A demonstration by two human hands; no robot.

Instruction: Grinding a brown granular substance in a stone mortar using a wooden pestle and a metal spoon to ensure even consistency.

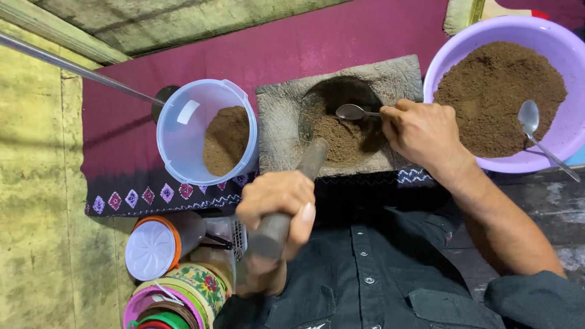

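My left hand (277,204) grips a thick dark pestle (304,176) whose tip rests in the round hollow of a grey stone mortar block (280,122). The hollow holds brown powder (341,137). My right hand (423,131) holds a metal spoon (356,112), its bowl over the powder in the hollow.
A clear plastic tub (183,131) with brown powder stands left of the mortar. A lilac basin (563,55) of brown powder with a second spoon (536,131) is at the right. Lidded jars (155,250) stand at the lower left. A metal rod (73,69) crosses the upper left over the maroon cloth (304,49).
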